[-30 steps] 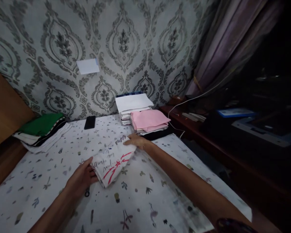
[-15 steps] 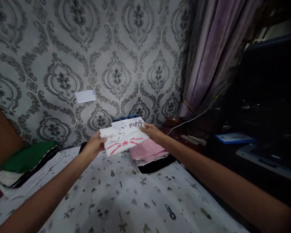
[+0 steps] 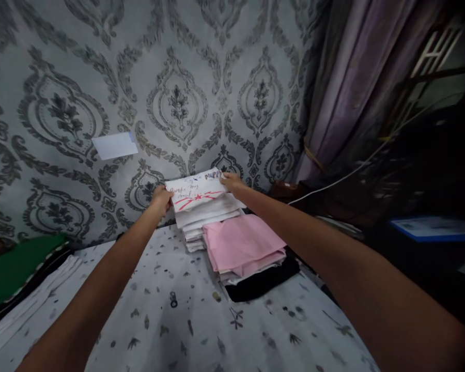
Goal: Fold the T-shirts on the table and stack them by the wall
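A folded white shirt (image 3: 197,192) with handwriting-like print and red streaks lies across the top of a stack of folded white clothes (image 3: 201,223) by the wall. My left hand (image 3: 163,200) grips its left edge, fingers closed. At the opposite edge, my right hand (image 3: 231,183) pinches the cloth near the dark lettering. In front of that stack, and touching or nearly touching it, sits a second pile with folded pink cloth (image 3: 244,242) on top and black cloth (image 3: 263,278) at the bottom.
Both piles stand on a white sheet (image 3: 147,320) with a small plant print. Green folded cloth (image 3: 23,266) tops another pile at the left. A white cable (image 3: 333,178) crosses the right side, near a purple curtain (image 3: 344,82). A blue-edged flat object (image 3: 434,227) lies at right.
Both hands have carried the white shirt toward the wall and onto the white stack. The view has shifted closer, showing more of the pink pile.
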`<act>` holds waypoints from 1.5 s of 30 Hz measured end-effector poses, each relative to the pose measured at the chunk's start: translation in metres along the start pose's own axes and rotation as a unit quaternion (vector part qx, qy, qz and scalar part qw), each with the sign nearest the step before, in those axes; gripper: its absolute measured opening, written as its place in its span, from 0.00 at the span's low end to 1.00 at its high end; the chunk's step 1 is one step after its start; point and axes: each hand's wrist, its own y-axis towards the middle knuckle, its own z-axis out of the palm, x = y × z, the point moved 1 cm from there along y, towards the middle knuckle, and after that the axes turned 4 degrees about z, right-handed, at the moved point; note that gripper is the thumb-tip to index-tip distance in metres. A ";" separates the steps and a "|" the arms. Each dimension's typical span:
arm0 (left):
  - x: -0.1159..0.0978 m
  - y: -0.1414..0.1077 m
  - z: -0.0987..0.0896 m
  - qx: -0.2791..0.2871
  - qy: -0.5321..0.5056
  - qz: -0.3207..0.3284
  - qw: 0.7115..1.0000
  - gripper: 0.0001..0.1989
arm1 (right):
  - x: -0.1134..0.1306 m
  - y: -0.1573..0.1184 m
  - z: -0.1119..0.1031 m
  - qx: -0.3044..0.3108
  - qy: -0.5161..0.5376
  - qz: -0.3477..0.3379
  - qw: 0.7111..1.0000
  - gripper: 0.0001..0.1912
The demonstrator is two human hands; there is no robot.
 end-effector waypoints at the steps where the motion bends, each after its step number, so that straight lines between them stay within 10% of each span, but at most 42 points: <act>1: 0.004 0.007 0.003 -0.005 0.009 0.003 1.000 0.21 | -0.006 0.005 0.005 -0.006 -0.010 0.005 1.000 0.10; 7: 0.033 0.023 0.012 -0.035 0.073 0.007 0.997 0.18 | -0.032 0.008 0.018 -0.041 -0.078 0.015 0.996 0.10; 19: 0.024 0.005 0.005 -0.062 0.257 0.184 0.947 0.16 | 0.002 -0.035 0.014 -0.122 -0.231 -0.071 0.963 0.24; 23: 0.027 -0.021 0.022 0.028 0.444 0.341 0.828 0.25 | 0.011 -0.052 0.043 -0.053 -0.352 -0.251 0.900 0.24; 25: 0.036 -0.023 0.032 0.107 0.510 0.317 0.793 0.27 | 0.004 -0.051 0.057 0.002 -0.397 -0.240 0.886 0.25; 34: 0.047 -0.019 0.031 0.216 0.512 0.221 0.802 0.32 | -0.022 -0.039 0.066 0.077 -0.423 -0.212 0.878 0.28; 39: 0.060 -0.061 -0.043 0.261 0.548 0.239 0.758 0.30 | -0.019 -0.034 0.074 0.055 -0.420 -0.191 0.885 0.30; 45: 0.072 -0.090 -0.248 0.101 0.644 0.162 0.741 0.24 | 0.003 -0.046 0.071 0.048 -0.433 -0.170 0.884 0.28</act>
